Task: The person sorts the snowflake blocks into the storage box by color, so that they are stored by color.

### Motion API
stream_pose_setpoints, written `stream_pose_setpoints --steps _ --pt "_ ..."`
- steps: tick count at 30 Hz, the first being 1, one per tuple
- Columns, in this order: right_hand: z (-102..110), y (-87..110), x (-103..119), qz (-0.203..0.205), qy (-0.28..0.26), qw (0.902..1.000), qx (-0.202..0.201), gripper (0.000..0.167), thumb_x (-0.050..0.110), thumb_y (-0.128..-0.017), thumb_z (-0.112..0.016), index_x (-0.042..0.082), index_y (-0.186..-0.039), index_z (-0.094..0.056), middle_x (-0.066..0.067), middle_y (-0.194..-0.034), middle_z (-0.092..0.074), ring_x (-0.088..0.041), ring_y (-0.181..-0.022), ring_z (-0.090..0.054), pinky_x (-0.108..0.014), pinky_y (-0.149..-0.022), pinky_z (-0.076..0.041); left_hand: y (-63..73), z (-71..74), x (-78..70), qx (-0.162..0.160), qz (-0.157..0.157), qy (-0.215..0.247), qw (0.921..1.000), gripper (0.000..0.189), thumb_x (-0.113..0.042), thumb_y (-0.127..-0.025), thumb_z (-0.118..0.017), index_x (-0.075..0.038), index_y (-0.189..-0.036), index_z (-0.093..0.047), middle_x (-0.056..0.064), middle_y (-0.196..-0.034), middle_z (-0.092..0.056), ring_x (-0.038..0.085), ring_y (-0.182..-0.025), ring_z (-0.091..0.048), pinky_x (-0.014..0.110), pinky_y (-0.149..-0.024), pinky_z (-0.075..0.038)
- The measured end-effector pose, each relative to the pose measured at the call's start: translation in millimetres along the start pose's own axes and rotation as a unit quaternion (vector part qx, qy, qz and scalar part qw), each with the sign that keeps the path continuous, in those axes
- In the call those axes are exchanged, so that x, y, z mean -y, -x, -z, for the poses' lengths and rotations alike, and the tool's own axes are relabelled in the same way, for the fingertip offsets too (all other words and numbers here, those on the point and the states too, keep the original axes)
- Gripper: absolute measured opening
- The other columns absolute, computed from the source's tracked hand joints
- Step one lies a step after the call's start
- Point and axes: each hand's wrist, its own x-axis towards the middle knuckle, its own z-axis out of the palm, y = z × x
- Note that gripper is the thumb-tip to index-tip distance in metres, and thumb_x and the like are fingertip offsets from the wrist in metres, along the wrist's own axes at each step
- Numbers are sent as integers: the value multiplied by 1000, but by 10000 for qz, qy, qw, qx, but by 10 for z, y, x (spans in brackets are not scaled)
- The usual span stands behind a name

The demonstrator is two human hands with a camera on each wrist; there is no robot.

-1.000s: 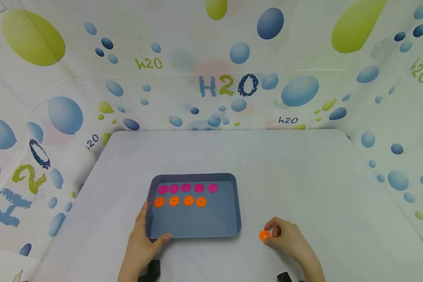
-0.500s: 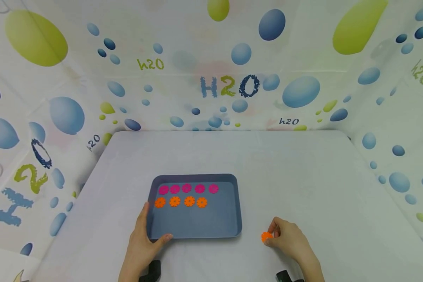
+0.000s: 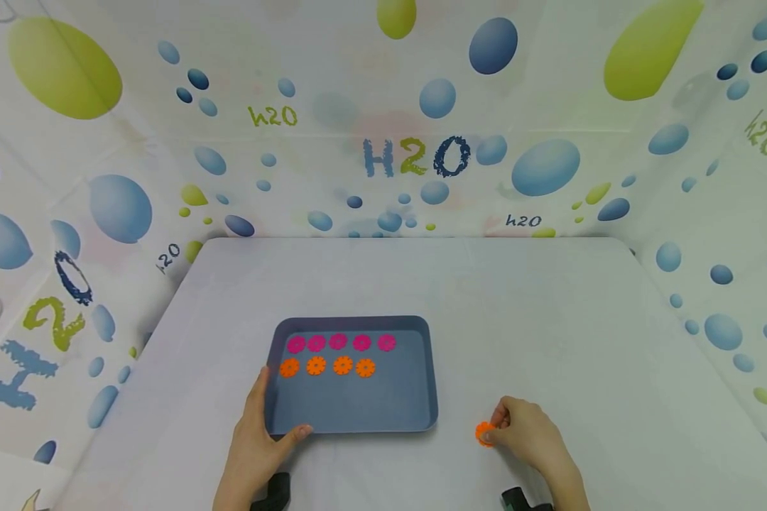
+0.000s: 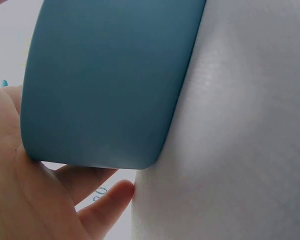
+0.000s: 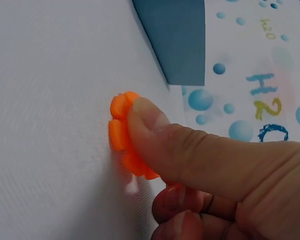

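A blue-grey rectangular tray (image 3: 401, 404) stands on the white table, left of centre in the head view. My left hand (image 3: 256, 433) holds its near left corner, thumb at the front edge and fingers along the left side. In the left wrist view the tray's outer wall (image 4: 110, 85) fills much of the picture. Off the tray's right side, my right hand (image 3: 529, 434) pinches an orange flower-shaped disc (image 5: 119, 134) between thumb and fingers, low over the tabletop. The thumb covers part of the disc. Whether it touches the table I cannot tell.
Inside the tray lie a back row of several magenta flower-shaped discs (image 3: 338, 342) and a row of several orange ones (image 3: 342, 365) in front of it. A white cloth (image 3: 550, 312) covers the table. Printed curtains (image 3: 332, 163) with blue and green drops rise behind and at the sides.
My right hand has shifted slightly right and nearer with the orange disc, and its fingers now cover more of it. The left hand and tray stay in place.
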Motion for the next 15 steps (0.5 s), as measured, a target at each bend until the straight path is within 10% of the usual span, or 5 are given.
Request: stream_pose_setpoints --steps 15 --pt "100 -309 1 404 -1575 9850 583 19 16 -85 -73 1 -85 -61 -3 -66 -63 -15 -58 -61 -27 -52 -51 10 15 -21 -29 -46 -15 10000 116 -37 -74 -83 -8 -156 -7 31 -156 -22 55 -138 -28 69 -105 -31"
